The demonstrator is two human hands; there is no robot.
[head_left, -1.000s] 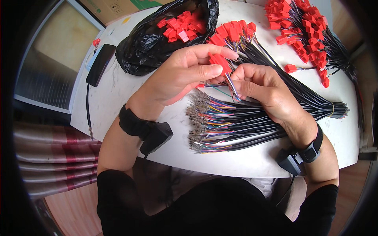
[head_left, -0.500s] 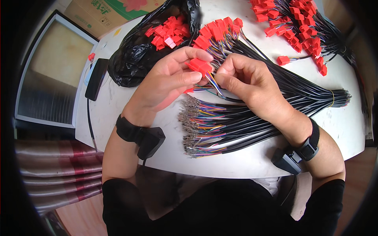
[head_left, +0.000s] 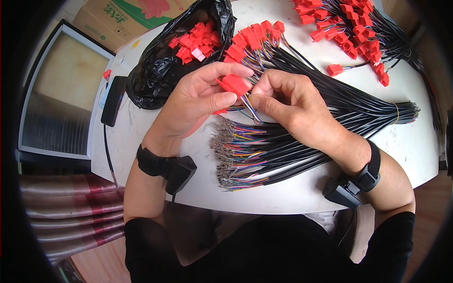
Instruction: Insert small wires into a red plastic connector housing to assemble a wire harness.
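My left hand (head_left: 196, 96) is closed round a red plastic connector housing (head_left: 234, 85), holding it above the table between thumb and fingers. Thin coloured wires (head_left: 248, 104) run out of the housing's lower right end. Right beside it, my right hand (head_left: 290, 101) pinches one of these wires between thumb and forefinger; the wire's tip is hidden. Below my hands lie black cables (head_left: 302, 151) whose stripped coloured wires end in small metal terminals (head_left: 225, 151). Behind my hands, other cables of the same bundle carry red housings (head_left: 252, 37).
An open black plastic bag (head_left: 148, 80) holds loose red housings (head_left: 196, 42) at the back left. A phone (head_left: 113, 101) lies by the table's left edge. At the back right is another bundle of cables with red housings (head_left: 363, 33). A cardboard box (head_left: 113, 23) stands behind.
The red housing has tilted slightly in my left hand, and both hands have shifted a little. My grip on the housing and the wire continues. The whole view has moved slightly.
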